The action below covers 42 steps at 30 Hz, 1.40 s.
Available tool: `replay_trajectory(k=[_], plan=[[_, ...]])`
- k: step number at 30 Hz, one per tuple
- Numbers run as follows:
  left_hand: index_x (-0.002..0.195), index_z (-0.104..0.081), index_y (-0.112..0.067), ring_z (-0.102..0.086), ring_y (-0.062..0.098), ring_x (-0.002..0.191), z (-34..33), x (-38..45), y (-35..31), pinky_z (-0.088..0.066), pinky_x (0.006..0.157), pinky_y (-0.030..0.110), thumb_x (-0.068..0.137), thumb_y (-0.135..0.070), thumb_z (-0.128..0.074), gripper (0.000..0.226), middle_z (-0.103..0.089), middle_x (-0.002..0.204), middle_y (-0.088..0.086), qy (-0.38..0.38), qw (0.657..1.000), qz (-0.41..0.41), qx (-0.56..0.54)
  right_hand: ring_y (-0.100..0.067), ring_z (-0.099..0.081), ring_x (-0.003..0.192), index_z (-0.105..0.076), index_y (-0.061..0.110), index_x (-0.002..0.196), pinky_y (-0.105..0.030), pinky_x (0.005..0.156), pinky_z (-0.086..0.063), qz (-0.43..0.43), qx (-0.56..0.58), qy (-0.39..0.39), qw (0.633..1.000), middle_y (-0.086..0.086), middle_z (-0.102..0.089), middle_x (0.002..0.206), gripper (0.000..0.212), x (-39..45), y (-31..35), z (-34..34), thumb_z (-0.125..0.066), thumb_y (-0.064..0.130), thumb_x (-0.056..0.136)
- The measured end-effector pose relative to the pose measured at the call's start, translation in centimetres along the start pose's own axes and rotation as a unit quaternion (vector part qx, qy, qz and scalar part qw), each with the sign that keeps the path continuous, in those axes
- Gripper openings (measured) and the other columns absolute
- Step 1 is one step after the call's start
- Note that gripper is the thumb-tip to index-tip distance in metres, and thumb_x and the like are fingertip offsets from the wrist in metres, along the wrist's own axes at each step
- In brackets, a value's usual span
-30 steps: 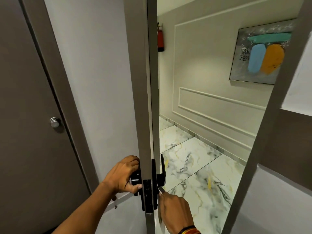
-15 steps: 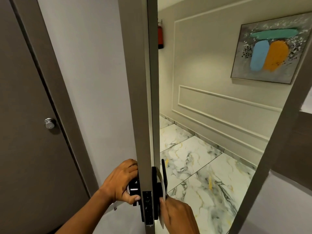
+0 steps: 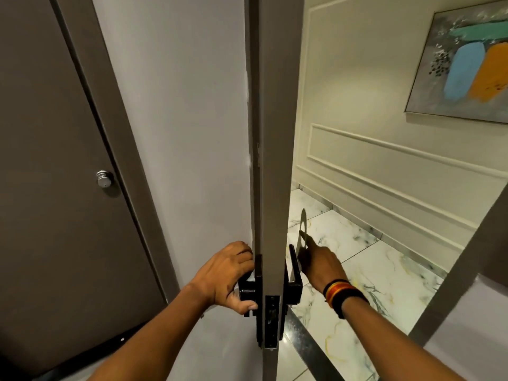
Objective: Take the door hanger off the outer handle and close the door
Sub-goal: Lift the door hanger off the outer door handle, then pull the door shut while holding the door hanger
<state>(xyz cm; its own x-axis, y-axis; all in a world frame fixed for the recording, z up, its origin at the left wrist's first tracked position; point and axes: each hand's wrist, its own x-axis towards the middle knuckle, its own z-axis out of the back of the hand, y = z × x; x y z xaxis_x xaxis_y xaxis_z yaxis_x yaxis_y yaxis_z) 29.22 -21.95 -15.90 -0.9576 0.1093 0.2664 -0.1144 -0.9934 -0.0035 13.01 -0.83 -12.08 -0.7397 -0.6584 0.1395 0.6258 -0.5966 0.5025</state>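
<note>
The door [image 3: 270, 133] stands edge-on in front of me, partly open. My left hand [image 3: 228, 276] is wrapped around the black inner handle [image 3: 247, 291]. On the corridor side, my right hand [image 3: 319, 264] pinches a thin pale door hanger [image 3: 303, 229], seen almost edge-on with its hole showing. The hanger is lifted above and to the right of the black outer handle [image 3: 294, 270], clear of it. A striped band sits on my right wrist.
A brown door with a round metal knob [image 3: 104, 179] is on the left. The door frame [image 3: 461, 273] slants at the right. Beyond lie a marble floor [image 3: 365, 270], a panelled wall and a painting [image 3: 464, 64].
My right hand has risen from below the outer handle to beside it, lifting the hanger up and off the handle. My left hand stays on the inner handle.
</note>
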Motion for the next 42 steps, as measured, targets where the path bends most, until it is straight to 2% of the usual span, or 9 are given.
replay_trajectory(k=[4, 9, 12, 17, 23, 30, 36, 39, 42], plan=[[0.098, -0.072, -0.018, -0.053, 0.019, 0.095, 0.3, 1.1, -0.2, -0.043, 0.095, 0.034, 0.075, -0.098, -0.017, 0.099, -0.067, 0.097, -0.001, 0.013, 0.999, -0.030, 0.015, -0.034, -0.074, 0.077, -0.060, 0.023, 0.124, -0.037, 0.072, -0.058, 0.003, -0.001, -0.032, 0.999, -0.009, -0.078, 0.086, 0.033, 0.5, -1.2, 3.2, -0.038, 0.033, 0.102], [0.103, -0.072, -0.022, -0.056, 0.019, 0.098, -0.1, 3.4, -0.3, -0.043, 0.097, 0.030, 0.073, -0.100, -0.027, 0.095, -0.069, 0.103, -0.001, 0.059, 0.994, -0.089, 0.039, -0.020, -0.074, 0.079, -0.064, 0.024, 0.102, -0.041, 0.079, -0.059, 0.007, 0.015, -0.029, 0.999, 0.007, -0.079, 0.083, 0.043, 0.1, -2.4, 9.5, -0.041, 0.059, 0.098], [0.099, -0.072, -0.024, -0.058, 0.019, 0.095, -0.2, 5.1, -0.8, -0.047, 0.095, 0.030, 0.071, -0.101, -0.031, 0.091, -0.069, 0.100, -0.001, 0.033, 0.991, -0.125, 0.035, -0.023, -0.071, 0.084, -0.067, 0.020, 0.099, -0.039, 0.071, -0.055, -0.002, -0.040, -0.025, 0.999, 0.005, -0.074, 0.083, 0.034, -0.6, -2.8, 13.9, -0.049, 0.049, 0.100], [0.064, -0.053, -0.018, -0.050, 0.025, 0.057, -0.5, 8.2, -2.5, -0.052, 0.063, 0.038, 0.071, -0.101, -0.035, 0.085, -0.057, 0.061, 0.001, 0.012, 0.985, -0.166, 0.048, -0.025, -0.073, 0.069, -0.064, 0.011, 0.075, -0.041, 0.074, -0.060, -0.020, -0.124, -0.083, 0.989, -0.001, -0.077, 0.073, 0.037, -2.5, -3.3, 20.5, -0.053, 0.037, 0.099], [0.053, -0.039, -0.017, -0.044, 0.023, 0.042, -0.8, 11.5, -5.8, -0.040, 0.039, 0.035, 0.068, -0.104, -0.032, 0.089, -0.048, 0.046, 0.001, -0.022, 0.992, -0.125, 0.020, -0.023, -0.071, 0.061, -0.065, 0.008, 0.069, -0.044, 0.069, -0.063, -0.060, -0.132, -0.184, 0.972, -0.005, -0.073, 0.064, 0.051, -4.7, -4.6, 26.4, -0.061, 0.053, 0.092], [0.062, -0.058, -0.007, -0.058, 0.030, 0.052, -3.1, 16.4, -9.8, -0.050, 0.054, 0.043, 0.060, -0.110, -0.029, 0.108, -0.061, 0.052, 0.010, -0.030, 0.996, -0.086, 0.008, -0.024, -0.065, 0.066, -0.064, 0.011, 0.070, -0.038, 0.065, -0.057, -0.087, -0.200, -0.237, 0.947, -0.005, -0.066, 0.071, 0.050, -7.0, -5.5, 29.7, -0.062, 0.055, 0.093], [0.049, -0.024, -0.013, -0.019, 0.019, 0.040, -4.4, 19.6, -13.1, -0.009, 0.047, 0.027, 0.062, -0.108, -0.030, 0.096, -0.016, 0.042, -0.003, -0.082, 0.994, -0.012, -0.070, -0.023, -0.063, 0.062, -0.059, 0.013, 0.066, -0.031, 0.054, -0.047, -0.117, -0.228, -0.230, 0.939, -0.004, -0.065, 0.065, 0.051, -9.0, -7.0, 30.4, -0.061, 0.056, 0.093], [0.052, -0.018, -0.021, -0.028, 0.017, 0.046, -5.4, 21.1, -14.9, -0.022, 0.055, 0.033, 0.051, -0.111, -0.020, 0.090, -0.017, 0.049, -0.008, -0.051, 0.995, 0.028, -0.081, -0.025, -0.064, 0.062, -0.059, 0.009, 0.066, -0.035, 0.054, -0.049, -0.118, -0.231, -0.228, 0.939, -0.005, -0.065, 0.064, 0.053, -9.6, -7.4, 30.5, -0.062, 0.055, 0.093], [0.048, -0.012, -0.022, -0.045, 0.027, 0.041, -5.6, 22.6, -16.2, -0.019, 0.048, 0.028, 0.056, -0.102, -0.044, 0.086, -0.010, 0.042, -0.009, -0.067, 0.984, 0.056, -0.153, -0.023, -0.066, 0.061, -0.056, 0.012, 0.065, -0.040, 0.062, -0.058, -0.119, -0.229, -0.220, 0.941, -0.004, -0.067, 0.061, 0.053, -9.9, -7.5, 30.3, -0.062, 0.057, 0.092]])
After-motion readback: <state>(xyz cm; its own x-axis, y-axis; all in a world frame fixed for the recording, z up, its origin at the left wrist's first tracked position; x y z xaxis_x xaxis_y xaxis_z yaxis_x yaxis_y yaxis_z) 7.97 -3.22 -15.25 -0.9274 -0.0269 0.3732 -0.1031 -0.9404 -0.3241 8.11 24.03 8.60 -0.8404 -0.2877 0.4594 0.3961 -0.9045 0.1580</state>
